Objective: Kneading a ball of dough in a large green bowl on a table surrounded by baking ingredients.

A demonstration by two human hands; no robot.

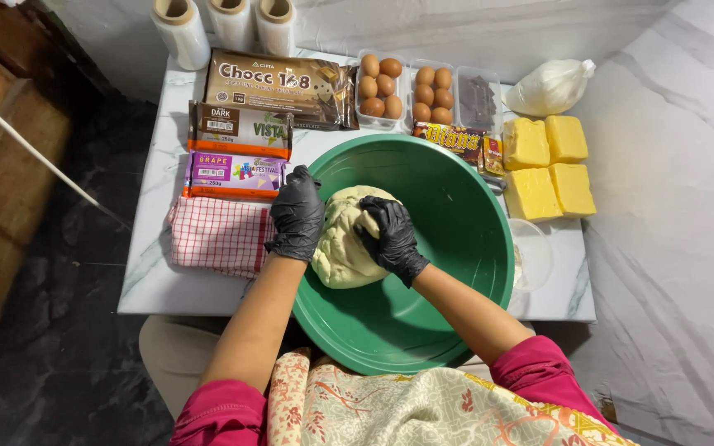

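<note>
The green bowl [456,198] fills the middle of the frame; its bare floor at right and bottom centre is open. The dough [342,248] and both gloved hands block its left half. Left of the rim, a checked cloth [212,235] and 3 stacked packets [237,153] crowd the table [150,281]. Above, 2 egg trays [406,87] close the way; at right, 4 yellow blocks [547,165] stand just beside the rim. A bare strip lies at lower left.
</note>
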